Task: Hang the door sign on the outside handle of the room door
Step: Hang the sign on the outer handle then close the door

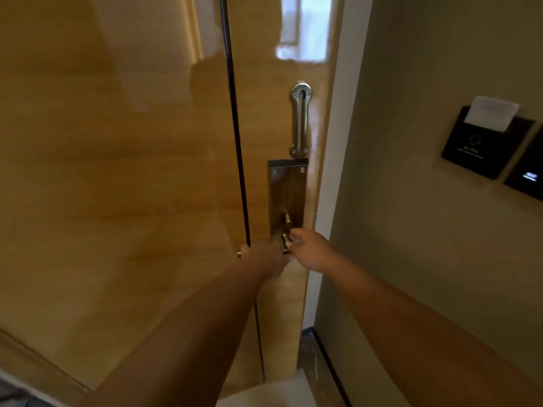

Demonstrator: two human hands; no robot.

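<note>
I face the glossy wooden room door (273,92) from the inside. My left hand (264,258) is closed around the metal lever handle (239,254); only the handle's left tip shows past my fingers. My right hand (308,249) pinches the lower small lock knob (285,238) on the dark metal lock plate (286,189). A second small knob (287,218) sticks out just above it. No door sign is in view. The outside handle is hidden behind the door.
A metal security latch (299,121) is mounted above the lock plate. A black vertical strip (235,142) runs down the wood left of the lock. On the right wall hang a key card holder (482,151) with a white card (490,113) and a dark switch panel (526,177).
</note>
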